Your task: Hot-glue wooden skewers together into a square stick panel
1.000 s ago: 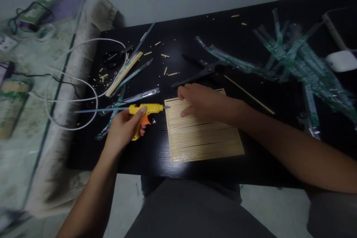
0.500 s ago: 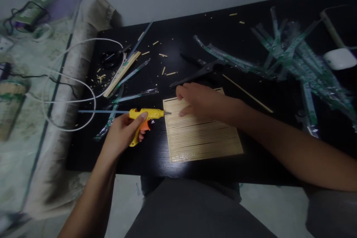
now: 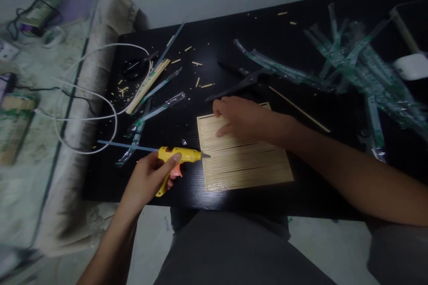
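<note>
My left hand (image 3: 147, 176) is closed around the handle of a yellow hot glue gun (image 3: 182, 155). A translucent glue stick (image 3: 129, 145) sticks out of its rear. Its metal nozzle lies over the left border of a rectangular panel (image 3: 247, 162) made of thin wooden sticks laid side by side. My right hand (image 3: 239, 118) rests on the panel's far part. Its thumb and forefinger are apart, with the fingertips near the far edge; the other fingers are partly hidden. Shiny glue shows at the panel's near left corner.
Pliers-like black cutters (image 3: 247, 82) lie just beyond the panel. A loose stick (image 3: 299, 109) is to their right, near plastic wrappers (image 3: 354, 60). At left are a stick bundle (image 3: 149, 87), scissors (image 3: 135, 67), a looping white cable (image 3: 115, 118) and scattered offcuts. A white case (image 3: 411, 67) sits far right.
My left hand has brought the glue gun nearer to me along the panel's left border, its nozzle now lower and slightly farther right. My right hand stays almost in place on the panel.
</note>
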Tool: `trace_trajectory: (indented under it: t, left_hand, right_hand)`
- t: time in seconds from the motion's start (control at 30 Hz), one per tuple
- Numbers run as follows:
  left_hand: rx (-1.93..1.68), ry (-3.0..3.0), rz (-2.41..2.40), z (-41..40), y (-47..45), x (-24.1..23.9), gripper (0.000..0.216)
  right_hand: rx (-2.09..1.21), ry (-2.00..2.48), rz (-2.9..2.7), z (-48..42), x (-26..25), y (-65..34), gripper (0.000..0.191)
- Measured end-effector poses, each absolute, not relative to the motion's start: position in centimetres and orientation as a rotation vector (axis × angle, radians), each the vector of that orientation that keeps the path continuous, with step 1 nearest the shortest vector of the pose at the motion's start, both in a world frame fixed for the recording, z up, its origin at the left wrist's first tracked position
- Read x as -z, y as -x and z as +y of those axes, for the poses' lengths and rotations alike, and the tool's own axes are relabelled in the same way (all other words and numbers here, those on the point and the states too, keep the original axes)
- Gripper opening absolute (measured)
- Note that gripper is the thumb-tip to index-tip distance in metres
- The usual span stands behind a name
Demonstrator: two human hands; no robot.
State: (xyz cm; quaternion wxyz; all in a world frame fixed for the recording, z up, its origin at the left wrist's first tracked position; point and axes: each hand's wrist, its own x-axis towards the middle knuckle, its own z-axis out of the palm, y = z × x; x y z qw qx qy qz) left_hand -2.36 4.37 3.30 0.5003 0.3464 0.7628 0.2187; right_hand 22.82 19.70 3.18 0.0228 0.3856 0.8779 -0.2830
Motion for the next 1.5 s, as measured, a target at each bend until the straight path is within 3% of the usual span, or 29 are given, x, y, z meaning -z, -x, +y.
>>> trace_trajectory:
  t: [0.7, 1.27, 1.5]
  left_hand:
    - [-0.622, -0.793, 1.92, 4.8, 2.0, -3.1, 0.056]
    - [-0.373, -0.816, 1.815, 0.7, 2.5, -3.7, 0.057]
    - [-0.512, -0.786, 1.874, 0.5, 2.2, -3.3, 0.058]
  right_hand:
    - [0.875, -1.174, 2.715, 19.6, -3.3, -22.9, 0.038]
    - [0.897, -1.178, 2.742, 19.7, -3.0, -22.9, 0.038]
    - [0.903, -1.178, 2.742, 19.7, -3.0, -23.0, 0.035]
